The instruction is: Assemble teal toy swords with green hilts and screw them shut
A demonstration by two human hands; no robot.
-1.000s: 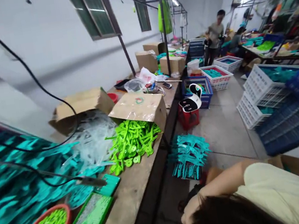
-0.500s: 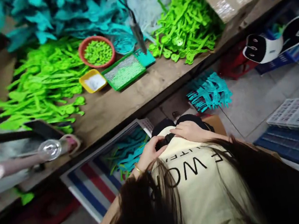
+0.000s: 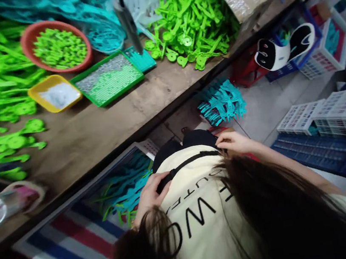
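A thin black waist strap (image 3: 193, 157) runs across the front of my pale yellow shirt (image 3: 205, 223). My left hand (image 3: 150, 195) is closed around its left end, where a wider dark part shows between thumb and fingers. At the other side of the waist, my right hand (image 3: 234, 141) has its fingers pinched together at the strap's right end; hair and the hand hide part of that spot. Dark trousers (image 3: 179, 141) show just beyond the strap.
A wooden workbench (image 3: 96, 131) carries green plastic parts (image 3: 192, 15), a red bowl (image 3: 60, 70), a yellow dish (image 3: 54, 94) and a green tray (image 3: 111, 78). Turquoise parts (image 3: 223, 101) sit low beyond me. White baskets (image 3: 341, 112) stand right; a striped bag (image 3: 74, 233) is below the bench.
My hands have moved apart from the middle of the waist, the right one going right along the strap. More of the strap shows between them. The view has shifted closer to the bench.
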